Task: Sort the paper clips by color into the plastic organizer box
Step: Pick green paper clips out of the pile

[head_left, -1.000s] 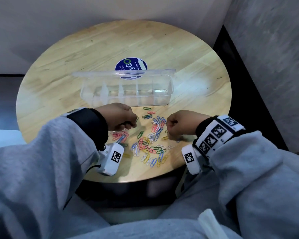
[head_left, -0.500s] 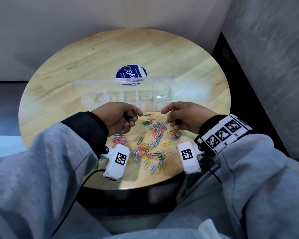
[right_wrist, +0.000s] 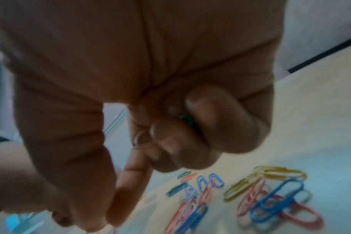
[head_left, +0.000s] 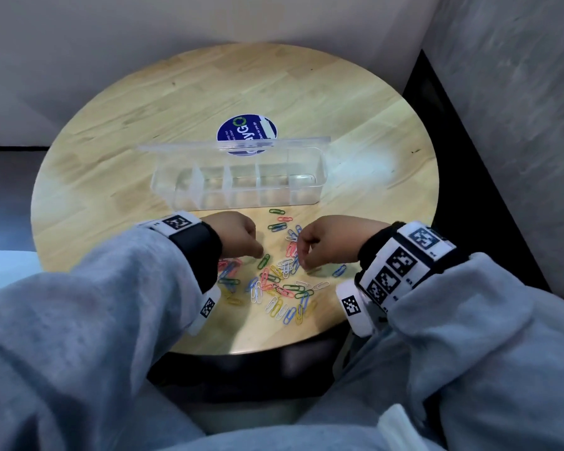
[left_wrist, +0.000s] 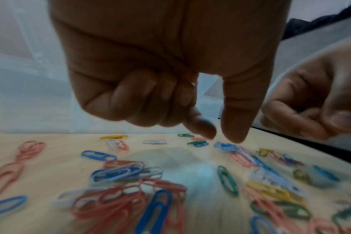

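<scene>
Loose paper clips [head_left: 275, 283] in several colors lie on the round wooden table [head_left: 111, 177], in front of the clear organizer box [head_left: 238, 203] with its lid [head_left: 235, 145] up. My left hand [head_left: 258, 253] hovers over the pile's left side. Its thumb and index [left_wrist: 235, 126] point down, slightly apart, above a blue clip [left_wrist: 225, 145] and beside a green clip [head_left: 263, 262]. Its other fingers are curled and hide the palm. My right hand [head_left: 303, 263] reaches down at the pile's right, with a green paper clip [right_wrist: 187, 120] tucked in its curled fingers.
A round blue sticker [head_left: 246, 133] sits behind the box. The table's near edge [head_left: 241, 349] runs just below the pile. A grey wall [head_left: 518, 125] and a dark gap stand at the right. Bare wood lies left and right of the box.
Both hands have dropped from in front of the box back onto the pile. The green clip pinched in my left fingertips no longer shows there.
</scene>
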### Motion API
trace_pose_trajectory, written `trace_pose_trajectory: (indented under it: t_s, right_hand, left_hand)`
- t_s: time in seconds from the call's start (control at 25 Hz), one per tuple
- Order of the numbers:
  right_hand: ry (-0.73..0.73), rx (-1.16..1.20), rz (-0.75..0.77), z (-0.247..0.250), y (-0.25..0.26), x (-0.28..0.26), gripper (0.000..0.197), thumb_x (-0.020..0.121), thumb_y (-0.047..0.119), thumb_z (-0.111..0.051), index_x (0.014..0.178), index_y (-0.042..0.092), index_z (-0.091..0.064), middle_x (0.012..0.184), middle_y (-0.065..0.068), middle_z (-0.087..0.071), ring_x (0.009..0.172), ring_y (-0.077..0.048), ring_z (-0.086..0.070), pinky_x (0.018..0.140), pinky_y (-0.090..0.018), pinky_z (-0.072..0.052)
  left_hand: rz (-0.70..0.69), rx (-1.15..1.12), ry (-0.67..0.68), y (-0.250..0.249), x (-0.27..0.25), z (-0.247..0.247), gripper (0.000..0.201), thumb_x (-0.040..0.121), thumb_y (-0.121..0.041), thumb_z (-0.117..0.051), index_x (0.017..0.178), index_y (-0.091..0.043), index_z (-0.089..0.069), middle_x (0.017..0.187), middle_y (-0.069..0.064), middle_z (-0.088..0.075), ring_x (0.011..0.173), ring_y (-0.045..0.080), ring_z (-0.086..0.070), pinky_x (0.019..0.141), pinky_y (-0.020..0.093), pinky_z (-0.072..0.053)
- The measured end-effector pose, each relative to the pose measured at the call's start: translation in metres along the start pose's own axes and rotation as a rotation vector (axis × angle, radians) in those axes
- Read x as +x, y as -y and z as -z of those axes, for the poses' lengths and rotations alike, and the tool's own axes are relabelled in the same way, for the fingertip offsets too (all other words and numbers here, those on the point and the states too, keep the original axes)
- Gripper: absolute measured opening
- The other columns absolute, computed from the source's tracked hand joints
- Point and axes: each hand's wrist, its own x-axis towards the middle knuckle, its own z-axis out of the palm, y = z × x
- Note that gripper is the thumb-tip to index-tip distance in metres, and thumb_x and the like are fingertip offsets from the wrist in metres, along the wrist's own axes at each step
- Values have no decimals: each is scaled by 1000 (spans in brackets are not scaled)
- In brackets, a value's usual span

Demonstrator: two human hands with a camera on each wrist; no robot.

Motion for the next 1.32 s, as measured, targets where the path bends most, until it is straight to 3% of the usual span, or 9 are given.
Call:
trace_pose_trajectory:
  t_s: [0.2,0.36,0.48,0.6,0.76,0.92,1.08,1.2,1.32]
  right_hand:
    - [39,-211,37,-16,9,1,10,80,15,-64,87,21,-64,64,10,-50,56,-3,-44,52,-20,-35]
    - [42,-313,46,-31,6,10,23,78,17,-68,100,22,-63,93,5,-56,84,-15,-52,70,-24,-39]
    - [16,-367,51,-37,4,14,15,79,15,-66,89,23,-58,96,3,-60,87,-18,-52,67,-24,-36]
    - [-33,-351,60,-37,4,16,11,79,12,-61,82,22,-64,91,4,-65,82,-18,-56,62,-24,-40]
    - [-112,-348,41,-35,2,17,14,83,13,-51,81,22,-62,82,1,-62,76,-20,-53,52,-21,-35]
    - [-100,-244,14,-27,-2,18,10,81,12,-54,77,16,-62,74,-4,-62,68,-20,-55,48,-20,-38]
    - [-127,81,-53,-11,-10,13,12,76,9,-60,65,14,-58,52,2,-56,38,-9,-46,48,-21,-42]
    - [-149,161,-49,0,-16,11,22,77,8,-64,62,18,-50,59,1,-53,50,-12,-46,56,-26,-40]
    - [-142,238,-49,6,-22,11,24,78,4,-64,64,16,-50,63,-3,-55,57,-17,-50,59,-30,-44]
  left_hand:
    - [-18,102,-17,-10,5,-14,16,72,-33,-73,82,-23,-63,74,-6,-58,78,16,-55,51,19,-33]
    - [-40,100,-18,-14,10,-21,17,73,-30,-74,72,-23,-59,66,-8,-54,72,14,-53,49,21,-32]
    - [-49,75,3,-12,12,-22,22,74,-27,-74,63,-22,-56,62,-9,-53,64,12,-50,48,20,-32]
    - [-39,19,27,-8,10,-21,21,73,-24,-74,61,-20,-57,61,-6,-55,59,13,-50,51,20,-36]
    - [-44,-312,69,0,5,-11,22,74,-14,-70,60,-19,-54,64,1,-57,58,14,-48,57,22,-39]
    - [-38,-869,128,6,-2,-2,35,83,9,-51,59,-12,-38,63,11,-53,40,10,-46,41,15,-37]
    - [-19,-1090,151,6,-6,3,34,85,11,-40,62,-13,-37,45,3,-56,34,8,-47,34,10,-34]
    - [1,-1005,139,1,-5,1,29,87,5,-40,67,-16,-41,52,3,-54,33,6,-42,35,13,-29]
    - [-64,-560,116,-4,-4,-4,15,82,-13,-62,74,-19,-51,63,-1,-48,47,9,-39,46,19,-30]
